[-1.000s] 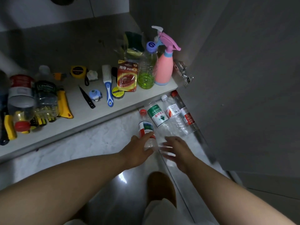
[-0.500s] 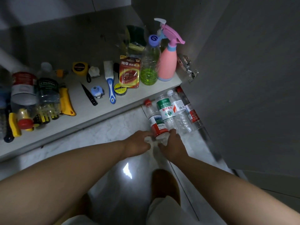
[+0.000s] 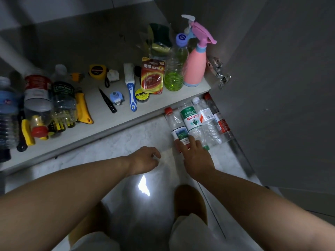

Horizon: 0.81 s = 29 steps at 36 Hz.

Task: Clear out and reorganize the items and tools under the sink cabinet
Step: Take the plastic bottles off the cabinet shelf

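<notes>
Pale marbled floor tiles [image 3: 101, 153] run from under me to the cabinet, with a glare patch between my forearms and my brown slipper [image 3: 188, 198] just beside it.

Ahead of that, my left hand [image 3: 145, 158] hovers over bare tile, fingers loosely curled and holding nothing. My right hand [image 3: 194, 156] is flat and relaxed, its straight fingertips [image 3: 183, 142] laid on the near end of the clear plastic bottle with a red cap and a landscape label [image 3: 176, 127].

That bottle lies on its side on the floor. Its long axis runs away from me, leaning a little left, with the base under my fingers and the cap at the foot of the cabinet. It is straight ahead of my right hand and off to the right of my left, so I judge the right is the hand to curl round it.

Just beside it on the right lie a green-labelled clear bottle [image 3: 190, 120] and two more clear bottles, all parallel and tucked against the open grey cabinet door [image 3: 281, 87].

Farther off, the white cabinet shelf [image 3: 108, 122] carries a blue-handled brush [image 3: 130, 91], a red battery pack [image 3: 153, 77] and a pink spray bottle [image 3: 194, 67].
</notes>
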### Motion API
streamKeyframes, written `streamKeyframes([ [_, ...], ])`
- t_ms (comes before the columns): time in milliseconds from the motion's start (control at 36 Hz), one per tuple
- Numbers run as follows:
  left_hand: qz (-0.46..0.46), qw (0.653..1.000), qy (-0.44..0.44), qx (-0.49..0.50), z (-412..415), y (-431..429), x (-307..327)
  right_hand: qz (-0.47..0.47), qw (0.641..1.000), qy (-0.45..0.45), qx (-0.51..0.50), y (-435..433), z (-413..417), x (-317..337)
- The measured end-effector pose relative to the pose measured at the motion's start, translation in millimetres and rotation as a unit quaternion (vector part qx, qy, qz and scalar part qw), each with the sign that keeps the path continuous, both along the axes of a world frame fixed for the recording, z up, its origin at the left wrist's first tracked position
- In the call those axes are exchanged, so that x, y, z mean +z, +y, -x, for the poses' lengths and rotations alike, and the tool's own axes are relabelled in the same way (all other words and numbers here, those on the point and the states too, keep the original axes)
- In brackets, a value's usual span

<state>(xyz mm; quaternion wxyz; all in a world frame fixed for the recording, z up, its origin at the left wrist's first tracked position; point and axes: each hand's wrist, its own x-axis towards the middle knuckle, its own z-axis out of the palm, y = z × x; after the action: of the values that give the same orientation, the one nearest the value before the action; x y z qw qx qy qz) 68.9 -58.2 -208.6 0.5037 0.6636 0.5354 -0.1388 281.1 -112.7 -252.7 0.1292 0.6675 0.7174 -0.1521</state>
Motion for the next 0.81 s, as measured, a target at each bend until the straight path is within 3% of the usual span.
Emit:
streamKeyframes([
  [278,-0.004,1.000,-0.013,-0.026,8,-1,-1,0.018,0.999,-0.027,0.003,5,3,3],
  [417,-0.051,0.998,-0.031,-0.023,25,6,16,0.049,0.998,-0.043,0.026,16,2,22],
  [528,-0.138,0.989,-0.041,-0.008,45,7,37,0.051,0.996,0.010,0.067,33,9,50],
  [667,-0.296,0.953,-0.045,0.051,85,12,61,0.061,0.985,0.108,0.123,75,44,93],
  [806,-0.463,0.872,0.030,0.155,139,27,72,0.056,0.972,0.172,0.149,111,105,118],
])
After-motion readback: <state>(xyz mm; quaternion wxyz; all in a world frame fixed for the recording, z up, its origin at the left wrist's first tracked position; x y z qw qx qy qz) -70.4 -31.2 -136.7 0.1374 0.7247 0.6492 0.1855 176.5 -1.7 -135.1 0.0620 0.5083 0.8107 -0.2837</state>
